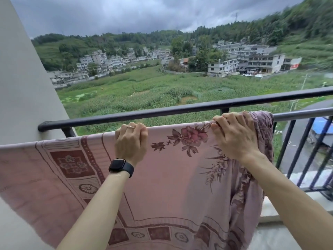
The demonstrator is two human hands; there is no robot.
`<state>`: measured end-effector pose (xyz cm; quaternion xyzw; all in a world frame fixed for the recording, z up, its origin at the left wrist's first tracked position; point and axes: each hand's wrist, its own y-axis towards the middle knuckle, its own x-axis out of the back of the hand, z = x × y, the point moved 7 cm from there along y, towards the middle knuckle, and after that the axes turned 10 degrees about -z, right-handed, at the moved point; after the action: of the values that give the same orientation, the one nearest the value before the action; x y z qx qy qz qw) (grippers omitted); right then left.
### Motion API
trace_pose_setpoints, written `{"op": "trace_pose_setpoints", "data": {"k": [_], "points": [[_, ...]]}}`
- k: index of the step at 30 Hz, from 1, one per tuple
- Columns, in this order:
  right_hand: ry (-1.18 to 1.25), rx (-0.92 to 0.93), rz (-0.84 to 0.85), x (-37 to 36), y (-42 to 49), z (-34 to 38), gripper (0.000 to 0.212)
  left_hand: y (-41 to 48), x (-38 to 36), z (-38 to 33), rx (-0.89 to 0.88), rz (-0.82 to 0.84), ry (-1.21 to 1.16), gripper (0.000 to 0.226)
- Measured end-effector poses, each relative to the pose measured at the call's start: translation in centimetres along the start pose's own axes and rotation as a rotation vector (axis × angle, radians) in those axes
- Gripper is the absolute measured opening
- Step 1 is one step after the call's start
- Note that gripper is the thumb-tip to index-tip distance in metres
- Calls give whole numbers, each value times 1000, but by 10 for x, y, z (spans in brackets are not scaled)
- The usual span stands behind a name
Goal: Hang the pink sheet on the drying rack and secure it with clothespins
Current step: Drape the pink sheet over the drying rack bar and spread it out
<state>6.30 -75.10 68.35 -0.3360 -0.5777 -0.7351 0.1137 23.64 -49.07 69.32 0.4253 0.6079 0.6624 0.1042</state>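
Note:
The pink sheet (173, 177), printed with dark red flowers and borders, hangs over a grey rack bar (299, 115) that shows bare only at the right. My left hand (130, 141), with a ring and a black watch on the wrist, grips the sheet's top fold near the middle. My right hand (234, 134) grips the top fold further right, beside a bunched clump of cloth (263, 127) at the sheet's right end. Left of my hands the sheet lies flat along the bar. No clothespins are in view.
A black balcony railing (180, 110) runs just beyond the rack, with vertical bars (302, 152) at the right. A pale wall (21, 87) stands at the left. A tiled ledge (273, 212) lies under the railing at lower right. Fields and buildings lie far below.

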Motion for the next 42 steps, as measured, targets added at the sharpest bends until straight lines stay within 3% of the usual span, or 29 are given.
{"op": "trace_pose_setpoints", "data": {"k": [3, 6, 8, 10, 13, 16, 18, 20, 23, 25, 29, 34, 36, 38, 42], "points": [[110, -93, -148, 17, -8, -3, 42, 0, 1, -2, 86, 5, 23, 37], [259, -548, -434, 47, -39, -45, 47, 8, 2, -20, 80, 25, 66, 33], [532, -879, -325, 37, -57, -70, 54, 15, 0, -54, 24, 44, 2, 31], [699, -1005, -90, 21, -59, -78, 64, 21, -8, -98, -16, 78, -73, 35], [737, -957, 110, 17, -53, -85, 71, 17, -29, -155, -61, 168, -65, 39], [687, -806, 185, 25, -42, -105, 57, 9, -41, -171, -21, 158, -1, 40], [712, -765, 76, 46, -26, -130, 41, 7, -42, -168, -35, 109, 40, 46], [805, -887, -84, 60, -18, -176, 30, 8, -44, -162, -39, 104, 50, 48], [764, -1057, -234, 64, -32, -252, 36, 6, -42, -160, -52, 73, 78, 47], [729, -1047, -159, 58, -42, -281, 43, 5, -42, -165, -32, 66, 111, 47], [863, -1006, -20, 56, -45, -288, 37, 8, -37, -182, 108, 48, 140, 41], [1070, -1066, 250, 40, -47, -279, 51, 21, -56, -280, 33, 89, -27, 43], [1035, -1035, 180, 48, -43, -288, 51, 15, -70, -300, 2, 142, -9, 46], [994, -999, -36, 69, -36, -312, 36, 8, -74, -301, -71, 106, 39, 47], [961, -1120, -302, 92, -48, -376, 26, 7, -78, -294, -155, 46, 73, 44]]}}
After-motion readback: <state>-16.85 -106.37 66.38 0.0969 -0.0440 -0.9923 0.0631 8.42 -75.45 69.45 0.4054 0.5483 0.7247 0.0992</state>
